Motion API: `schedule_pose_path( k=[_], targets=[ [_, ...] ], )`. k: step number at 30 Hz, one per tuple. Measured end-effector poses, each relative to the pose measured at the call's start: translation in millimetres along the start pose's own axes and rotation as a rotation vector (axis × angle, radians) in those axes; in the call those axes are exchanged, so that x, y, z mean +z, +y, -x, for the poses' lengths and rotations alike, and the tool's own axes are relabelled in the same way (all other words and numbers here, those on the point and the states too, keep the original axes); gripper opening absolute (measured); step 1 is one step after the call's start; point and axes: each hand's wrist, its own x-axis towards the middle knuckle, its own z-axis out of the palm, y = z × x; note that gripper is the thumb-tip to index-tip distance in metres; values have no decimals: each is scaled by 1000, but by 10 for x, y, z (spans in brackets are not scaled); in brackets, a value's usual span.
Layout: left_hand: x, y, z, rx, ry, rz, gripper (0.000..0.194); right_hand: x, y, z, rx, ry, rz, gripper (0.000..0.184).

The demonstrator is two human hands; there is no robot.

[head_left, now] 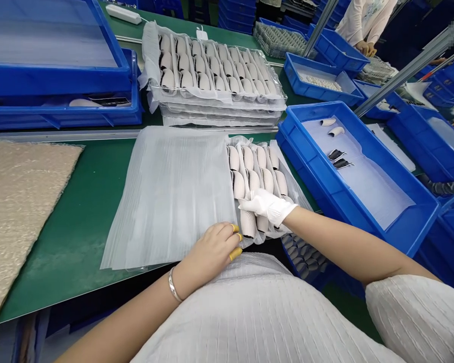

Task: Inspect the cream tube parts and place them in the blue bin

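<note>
In front of me a clear tray holds rows of curved white shell-like pieces with dark undersides. My right hand, in a white glove, reaches into it from the right. Its fingers are closed at the top of one curved white piece in the near row, partly covering it. Just left of that piece is my left hand, bare except for yellow finger cots. Its fingers are slightly apart at the tray's near left corner, with nothing visible in them. White translucent sheets cover the left part.
Behind stands a stack of filled trays. At right, a blue bin contains a few loose pieces on a white sheet. Blue bins are stacked at left, above a beige textured sheet. A co-worker's hands are at the far right.
</note>
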Motion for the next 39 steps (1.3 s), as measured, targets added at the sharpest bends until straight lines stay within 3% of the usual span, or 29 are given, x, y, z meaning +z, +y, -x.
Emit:
schedule_pose_path(
  k=[8,12,15,23,31,35,39],
  targets=[
    [62,-44,38,-5,48,28,15,81,-153,17,6,28,370,35],
    [70,-42,47,39,38,-125,15,36,-135,18,29,-75,385,16],
    [63,-33,50,74,51,-192,16,-28,-116,-6,58,-125,306,16],
    [52,-30,65,54,26,-232,16,86,-106,-9,44,58,559,20],
    [18,24,34,60,25,-232,18,276,-118,132,-133,186,786,23],
    [-151,20,112,67,111,-152,28,120,-173,241,-260,212,790,29],
    [-341,-53,231,14,157,-305,40,-190,-365,84,-398,292,697,31]
  ],
)
